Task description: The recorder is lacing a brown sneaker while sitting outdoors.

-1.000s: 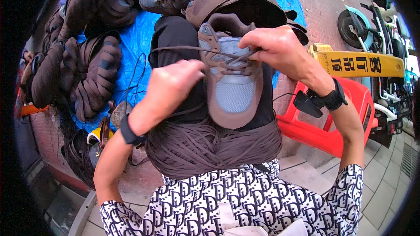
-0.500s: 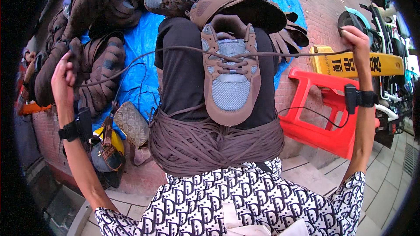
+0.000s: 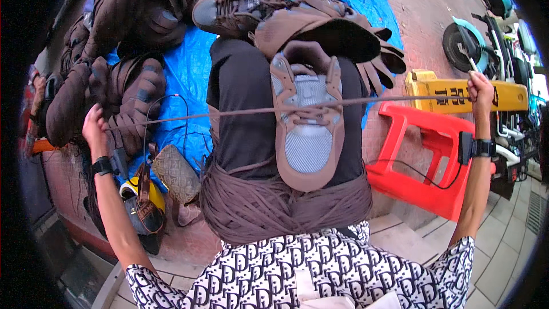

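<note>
A brown shoe (image 3: 309, 146) with a grey-blue mesh toe rests on my dark-trousered lap, its toe pointing toward me. A long brown shoelace (image 3: 246, 111) runs through its lower eyelets and stretches almost straight out to both sides. My left hand (image 3: 95, 123), at the far left, is closed on one end of the lace. Out to the right, my right hand (image 3: 481, 88) is closed on the other end. A thin pale stick-like thing (image 3: 470, 60) sticks up from that hand; its kind is unclear. A thick bundle of brown laces (image 3: 257, 200) lies across my thighs.
Several more brown shoes (image 3: 237, 8) lie beyond my knees, and stacked shoes (image 3: 134, 94) fill the left on a blue tarp (image 3: 186, 74). A red plastic stool (image 3: 394, 137) stands right, near a yellow barrier (image 3: 426, 88) and parked scooters (image 3: 457, 46). Bags (image 3: 174, 174) sit left.
The lace, slack and curved on the left before, is now pulled nearly straight. My hands have moved lower in view, and the shoe sits slightly nearer to me.
</note>
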A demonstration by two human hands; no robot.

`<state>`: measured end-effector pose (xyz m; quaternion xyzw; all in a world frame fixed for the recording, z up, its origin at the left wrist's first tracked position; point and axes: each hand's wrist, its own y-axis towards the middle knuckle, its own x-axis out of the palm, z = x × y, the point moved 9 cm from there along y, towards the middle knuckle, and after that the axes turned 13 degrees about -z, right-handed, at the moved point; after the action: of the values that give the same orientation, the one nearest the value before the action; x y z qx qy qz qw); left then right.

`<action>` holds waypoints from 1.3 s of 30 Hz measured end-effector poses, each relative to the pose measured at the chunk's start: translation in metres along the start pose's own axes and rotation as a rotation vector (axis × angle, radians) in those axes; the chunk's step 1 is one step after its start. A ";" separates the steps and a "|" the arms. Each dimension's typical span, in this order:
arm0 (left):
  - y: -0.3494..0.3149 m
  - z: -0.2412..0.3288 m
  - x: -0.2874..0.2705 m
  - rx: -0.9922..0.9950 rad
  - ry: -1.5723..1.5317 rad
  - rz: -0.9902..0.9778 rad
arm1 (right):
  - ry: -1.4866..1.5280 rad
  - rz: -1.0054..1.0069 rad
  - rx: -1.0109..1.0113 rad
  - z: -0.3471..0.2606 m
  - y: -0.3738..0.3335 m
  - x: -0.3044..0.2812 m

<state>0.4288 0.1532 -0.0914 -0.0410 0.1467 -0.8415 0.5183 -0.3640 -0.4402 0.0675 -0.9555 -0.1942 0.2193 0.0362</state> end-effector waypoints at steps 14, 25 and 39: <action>-0.253 0.091 0.396 0.684 0.518 -0.894 | -0.259 -0.859 -0.412 -0.144 -0.112 0.368; -0.252 0.078 0.396 0.723 0.547 -0.926 | -0.028 -1.024 0.116 -0.106 -0.110 0.398; -0.292 0.089 0.430 1.295 1.572 -0.932 | 0.184 -0.789 0.001 -0.086 -0.091 0.348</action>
<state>0.0000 -0.1233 0.0426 0.7285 -0.0618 -0.6630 -0.1609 -0.0709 -0.2200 0.0180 -0.8233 -0.5417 0.1021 0.1352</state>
